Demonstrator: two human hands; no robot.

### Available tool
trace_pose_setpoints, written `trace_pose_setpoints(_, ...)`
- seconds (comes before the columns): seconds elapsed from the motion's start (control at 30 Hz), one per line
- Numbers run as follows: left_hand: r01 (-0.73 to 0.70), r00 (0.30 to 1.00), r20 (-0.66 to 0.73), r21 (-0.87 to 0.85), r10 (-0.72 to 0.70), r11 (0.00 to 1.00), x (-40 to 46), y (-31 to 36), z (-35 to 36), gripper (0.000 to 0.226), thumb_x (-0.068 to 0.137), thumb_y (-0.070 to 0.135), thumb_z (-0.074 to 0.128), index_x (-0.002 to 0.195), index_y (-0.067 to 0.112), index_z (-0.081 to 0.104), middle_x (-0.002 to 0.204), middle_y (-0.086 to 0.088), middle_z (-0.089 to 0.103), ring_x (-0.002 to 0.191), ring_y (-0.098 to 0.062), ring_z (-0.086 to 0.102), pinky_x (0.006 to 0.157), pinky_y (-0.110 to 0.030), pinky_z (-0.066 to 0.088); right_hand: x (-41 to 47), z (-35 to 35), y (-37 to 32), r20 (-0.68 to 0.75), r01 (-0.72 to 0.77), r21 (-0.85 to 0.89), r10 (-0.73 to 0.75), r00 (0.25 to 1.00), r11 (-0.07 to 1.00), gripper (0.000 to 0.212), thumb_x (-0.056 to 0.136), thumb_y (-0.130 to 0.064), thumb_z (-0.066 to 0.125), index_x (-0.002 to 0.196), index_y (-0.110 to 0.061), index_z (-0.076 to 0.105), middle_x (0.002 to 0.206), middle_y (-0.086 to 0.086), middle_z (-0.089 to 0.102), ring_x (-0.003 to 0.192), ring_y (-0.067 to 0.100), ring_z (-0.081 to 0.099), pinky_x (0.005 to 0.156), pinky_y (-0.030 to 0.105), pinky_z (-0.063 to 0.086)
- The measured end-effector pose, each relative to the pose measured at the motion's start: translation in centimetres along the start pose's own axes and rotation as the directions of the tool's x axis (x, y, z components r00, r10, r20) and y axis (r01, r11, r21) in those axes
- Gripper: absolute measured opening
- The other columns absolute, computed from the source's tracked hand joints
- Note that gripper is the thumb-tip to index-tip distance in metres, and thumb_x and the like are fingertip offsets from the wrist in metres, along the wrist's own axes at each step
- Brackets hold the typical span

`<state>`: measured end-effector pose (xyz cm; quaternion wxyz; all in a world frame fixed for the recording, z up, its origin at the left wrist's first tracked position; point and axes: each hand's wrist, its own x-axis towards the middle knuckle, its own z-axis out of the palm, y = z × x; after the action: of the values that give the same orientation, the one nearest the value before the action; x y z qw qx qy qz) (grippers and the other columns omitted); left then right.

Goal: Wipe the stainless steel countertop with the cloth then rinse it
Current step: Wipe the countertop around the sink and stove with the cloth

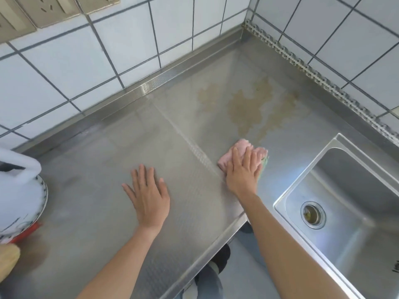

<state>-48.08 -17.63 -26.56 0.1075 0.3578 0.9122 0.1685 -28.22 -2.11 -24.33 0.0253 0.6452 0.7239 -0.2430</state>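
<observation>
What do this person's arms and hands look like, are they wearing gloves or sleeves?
No gloves and no sleeves in view. The left hand and right hand are bare, and both forearms are bare as far as the picture's lower edge. No watch, ring or bracelet shows. The fingers carry no markings that can be made out.

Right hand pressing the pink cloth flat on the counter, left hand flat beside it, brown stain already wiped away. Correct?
Not quite. The brown stain is still on the countertop, just beyond the pink cloth, as the head view shows. The rest holds: the right hand presses the cloth flat, and the left hand lies flat beside it.
</observation>
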Motion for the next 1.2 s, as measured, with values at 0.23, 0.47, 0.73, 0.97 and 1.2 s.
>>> trace_pose_setpoints(0.23, -0.248, 0.968, 0.040, -0.037, 0.249, 0.968, 1.5, 7.8, 3.0, 0.046, 0.104, 0.019, 0.049, 0.148, 0.007, 0.049, 0.166, -0.013, 0.034, 0.158, -0.033, 0.023, 0.126, -0.057, 0.019, -4.3, 2.5, 4.2, 0.111, 0.521, -0.197, -0.509, 0.854, 0.831, 0.056, 0.109, -0.043, 0.027, 0.164, -0.036, 0.017, 0.174, 0.002, 0.000, 0.161, 0.024, -0.009, 0.130, 0.051, 0.010)
trace_pose_setpoints(0.47, 0.039, 0.998, 0.039, -0.008, -0.039, 0.999, 4.5, 11.2, 4.7, 0.069, 0.104, 0.042, 0.043, 0.162, 0.008, 0.026, 0.172, -0.011, 0.016, 0.162, -0.030, 0.006, 0.130, -0.054, 0.003, -1.3, -3.6, 13.3, 0.115, 0.365, -0.227, -0.348, 0.931, 0.903, 0.060, 0.107, -0.049, 0.011, 0.164, -0.032, 0.005, 0.173, 0.005, -0.005, 0.160, 0.026, -0.010, 0.128, 0.054, 0.016)
trace_pose_setpoints(0.73, 0.056, 0.988, -0.151, 0.199, -0.026, 0.978, 4.4, 11.3, 8.1, 0.070, 0.102, 0.051, 0.030, 0.157, 0.008, 0.035, 0.168, -0.013, 0.029, 0.160, -0.033, 0.016, 0.127, -0.060, 0.012, 7.2, -1.1, 2.0, 0.004, 0.223, -0.119, -0.225, 0.974, 0.967, 0.063, 0.108, -0.036, 0.035, 0.165, -0.031, 0.009, 0.174, 0.007, -0.008, 0.160, 0.027, -0.015, 0.128, 0.057, -0.003)
trace_pose_setpoints(0.97, 0.073, 0.982, -0.186, 0.198, -0.036, 0.977, 4.3, 11.4, 8.0, 0.066, 0.103, 0.047, 0.031, 0.155, 0.008, 0.038, 0.166, -0.014, 0.033, 0.159, -0.033, 0.019, 0.127, -0.059, 0.014, 1.7, -0.8, 9.7, 0.124, 0.688, -0.240, -0.681, 0.722, 0.685, 0.057, 0.110, -0.043, 0.032, 0.164, -0.036, 0.016, 0.175, 0.003, 0.006, 0.161, 0.025, 0.003, 0.126, 0.051, 0.016)
trace_pose_setpoints(1.2, 0.085, 0.980, -0.193, 0.199, -0.046, 0.976, 4.2, 11.9, 7.4, 0.064, 0.103, 0.046, 0.033, 0.154, 0.008, 0.039, 0.166, -0.013, 0.033, 0.159, -0.033, 0.020, 0.127, -0.058, 0.014, 11.3, -7.1, 13.0, -0.044, 0.298, -0.176, -0.310, 0.950, 0.938, 0.057, 0.107, -0.042, 0.025, 0.163, -0.032, 0.024, 0.173, 0.005, 0.010, 0.161, 0.024, 0.002, 0.126, 0.056, 0.017)
